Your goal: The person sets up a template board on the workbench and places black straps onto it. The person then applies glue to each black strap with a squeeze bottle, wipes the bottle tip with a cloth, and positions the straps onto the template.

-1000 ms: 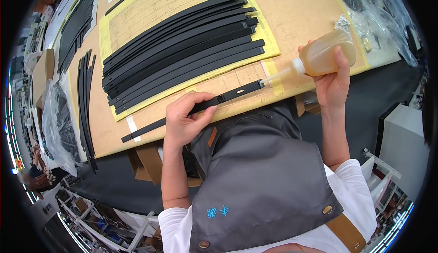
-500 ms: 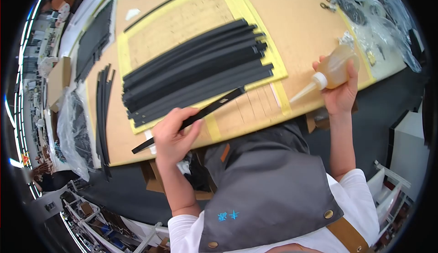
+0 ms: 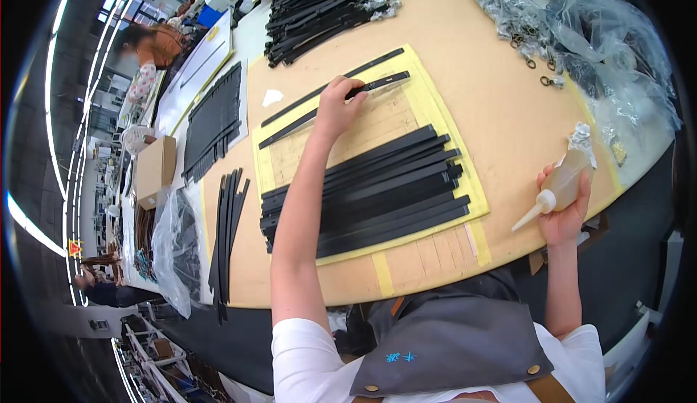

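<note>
My left hand (image 3: 337, 110) reaches to the far part of a board edged with yellow tape (image 3: 468, 189). Its fingers are closed on a narrow black strip (image 3: 388, 80), which lies along or just above the board. Beyond it, another black strip (image 3: 337, 86) lies roughly parallel, near the board's far edge. On the near half of the board, several black strips (image 3: 370, 189) lie side by side in an overlapping stack. Off to the right, my right hand (image 3: 565, 218) is wrapped round a squeeze bottle (image 3: 568, 178) of amber liquid, its pointed white nozzle tilted down to the left.
Loose black strips (image 3: 226, 232) lie left of the board, with a dark sheaf of strips (image 3: 214, 123) behind them. A black bundle (image 3: 327, 11) is at the back. Clear plastic bags (image 3: 602, 40) and metal rings (image 3: 546, 81) lie right. A cardboard box (image 3: 156, 172) stands left.
My left hand has carried the black strip away from the table's near edge to the far part of the board. My right hand still holds the bottle; the view has shifted.
</note>
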Tool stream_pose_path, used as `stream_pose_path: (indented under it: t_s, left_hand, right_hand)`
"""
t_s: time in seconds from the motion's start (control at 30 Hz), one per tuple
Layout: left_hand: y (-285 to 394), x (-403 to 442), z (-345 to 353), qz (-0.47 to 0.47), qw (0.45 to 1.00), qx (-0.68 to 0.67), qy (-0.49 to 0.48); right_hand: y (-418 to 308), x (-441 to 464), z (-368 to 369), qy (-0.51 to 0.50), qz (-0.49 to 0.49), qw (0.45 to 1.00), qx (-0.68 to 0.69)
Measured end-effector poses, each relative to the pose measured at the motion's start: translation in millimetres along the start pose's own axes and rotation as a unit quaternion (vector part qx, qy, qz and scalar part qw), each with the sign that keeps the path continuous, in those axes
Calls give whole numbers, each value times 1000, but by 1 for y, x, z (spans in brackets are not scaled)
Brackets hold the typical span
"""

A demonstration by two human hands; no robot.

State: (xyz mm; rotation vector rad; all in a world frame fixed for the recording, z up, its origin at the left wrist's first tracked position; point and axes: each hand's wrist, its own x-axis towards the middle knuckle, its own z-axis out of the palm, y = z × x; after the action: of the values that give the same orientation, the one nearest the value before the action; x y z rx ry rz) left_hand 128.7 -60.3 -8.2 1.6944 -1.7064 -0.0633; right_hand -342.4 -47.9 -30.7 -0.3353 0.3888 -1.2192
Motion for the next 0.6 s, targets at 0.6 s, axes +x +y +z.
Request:
stream_pose_path:
  t_s: [0.6]
  left_hand:
    - [-44,39,38,-36,999,16,36]
  right_hand:
    - [2,1,-3,2,-19,1000,-1]
